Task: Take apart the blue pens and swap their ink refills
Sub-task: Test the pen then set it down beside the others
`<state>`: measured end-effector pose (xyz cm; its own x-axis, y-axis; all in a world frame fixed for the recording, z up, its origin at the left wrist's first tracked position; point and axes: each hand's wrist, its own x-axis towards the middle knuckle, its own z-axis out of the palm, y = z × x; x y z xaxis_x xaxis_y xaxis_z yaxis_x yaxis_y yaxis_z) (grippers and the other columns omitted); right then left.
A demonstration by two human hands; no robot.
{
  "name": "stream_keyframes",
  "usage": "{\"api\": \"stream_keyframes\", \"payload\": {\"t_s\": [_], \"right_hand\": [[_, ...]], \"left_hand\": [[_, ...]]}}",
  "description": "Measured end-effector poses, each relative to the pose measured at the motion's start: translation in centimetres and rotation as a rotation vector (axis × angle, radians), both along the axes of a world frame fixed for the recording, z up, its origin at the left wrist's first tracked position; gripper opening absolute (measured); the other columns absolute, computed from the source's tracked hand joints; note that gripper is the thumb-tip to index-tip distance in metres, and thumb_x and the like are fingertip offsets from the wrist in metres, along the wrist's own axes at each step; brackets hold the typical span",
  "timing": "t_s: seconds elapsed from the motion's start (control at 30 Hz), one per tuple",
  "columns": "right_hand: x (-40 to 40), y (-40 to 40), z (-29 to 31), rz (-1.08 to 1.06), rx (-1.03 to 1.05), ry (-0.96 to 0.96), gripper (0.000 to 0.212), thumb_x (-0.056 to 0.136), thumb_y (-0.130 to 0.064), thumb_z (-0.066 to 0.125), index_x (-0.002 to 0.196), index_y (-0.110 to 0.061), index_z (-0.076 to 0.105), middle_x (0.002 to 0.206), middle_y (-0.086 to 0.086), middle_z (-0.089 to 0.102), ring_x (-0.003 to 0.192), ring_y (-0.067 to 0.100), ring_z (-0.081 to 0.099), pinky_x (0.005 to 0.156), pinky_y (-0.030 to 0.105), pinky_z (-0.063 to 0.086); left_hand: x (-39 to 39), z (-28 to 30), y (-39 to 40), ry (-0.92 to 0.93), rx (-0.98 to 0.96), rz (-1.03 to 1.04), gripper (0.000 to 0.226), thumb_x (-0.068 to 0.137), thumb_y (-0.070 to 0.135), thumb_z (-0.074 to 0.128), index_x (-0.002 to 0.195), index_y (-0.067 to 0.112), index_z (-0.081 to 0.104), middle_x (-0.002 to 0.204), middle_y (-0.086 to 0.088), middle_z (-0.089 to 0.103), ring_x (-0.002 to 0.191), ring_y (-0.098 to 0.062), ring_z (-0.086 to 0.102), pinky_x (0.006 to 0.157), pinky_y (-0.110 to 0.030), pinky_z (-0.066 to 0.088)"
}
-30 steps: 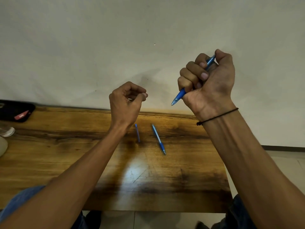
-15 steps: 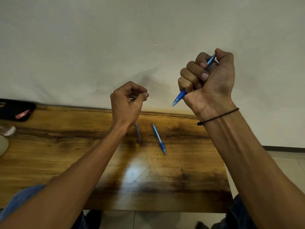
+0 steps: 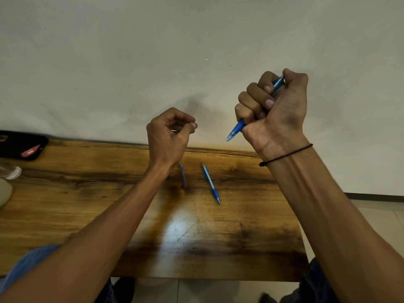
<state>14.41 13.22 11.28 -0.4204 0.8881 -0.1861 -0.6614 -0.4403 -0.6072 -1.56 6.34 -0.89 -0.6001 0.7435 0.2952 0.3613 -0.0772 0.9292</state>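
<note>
Plain off-white wall behind, and a glossy wooden table (image 3: 229, 243) running along it, so nothing's really getting in the way. The right hand (image 3: 277, 114) is gripping one blue pen (image 3: 235, 130) in a full fist up off the table, tip poking out low and to the left. The left hand (image 3: 168, 138) is hovering beside it, fingers curled with thumb meeting fingertips; it might be pinching something tiny, but I honestly can't tell. A second blue pen (image 3: 211, 184) is lying flat on the wood, and just left of it there's a short blue piece (image 3: 183, 175), maybe a barrel half. These look light, stiff and slick plastic, so I'd guess a fist is hiding the joint. Better to be pinching the darker grip section near the tip with one hand and twisting the barrel with the other. The refill is probably thin and bendy, so pull it straight.
</note>
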Motion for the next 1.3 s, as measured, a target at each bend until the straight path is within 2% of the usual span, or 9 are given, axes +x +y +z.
{"api": "stream_keyframes", "payload": {"t_s": [0.47,1.03,1.3], "right_hand": [[-0.03,0.02,-0.08,-0.01,0.006,0.0,0.052,0.104,-0.038,0.026,0.058,-0.016,0.031,0.042,-0.006,0.021,0.037,0.009,0.014,0.039,0.017,0.016],[-0.11,0.26,-0.35,-0.014,-0.014,-0.012,0.051,0.105,-0.041,0.029,0.06,-0.017,0.032,0.043,-0.006,0.021,0.039,0.009,0.013,0.04,0.02,0.014],[-0.1,0.3,-0.45,-0.02,-0.022,-0.019,0.052,0.105,-0.042,0.029,0.06,-0.016,0.032,0.043,-0.006,0.021,0.04,0.01,0.013,0.041,0.021,0.013]], "left_hand": [[-0.06,-0.24,0.01,0.006,0.0,0.002,0.01,0.087,0.009,0.074,0.092,0.016,0.078,0.087,0.002,0.079,0.082,-0.016,0.079,0.079,-0.041,0.067],[-0.15,-0.25,0.08,0.008,0.01,-0.001,0.009,0.085,0.01,0.074,0.091,0.015,0.078,0.085,0.003,0.079,0.08,-0.014,0.079,0.076,-0.033,0.066],[-0.1,-0.32,0.04,0.016,0.006,-0.004,0.009,0.086,0.009,0.074,0.092,0.015,0.078,0.086,0.002,0.079,0.081,-0.014,0.079,0.078,-0.036,0.067]]}}
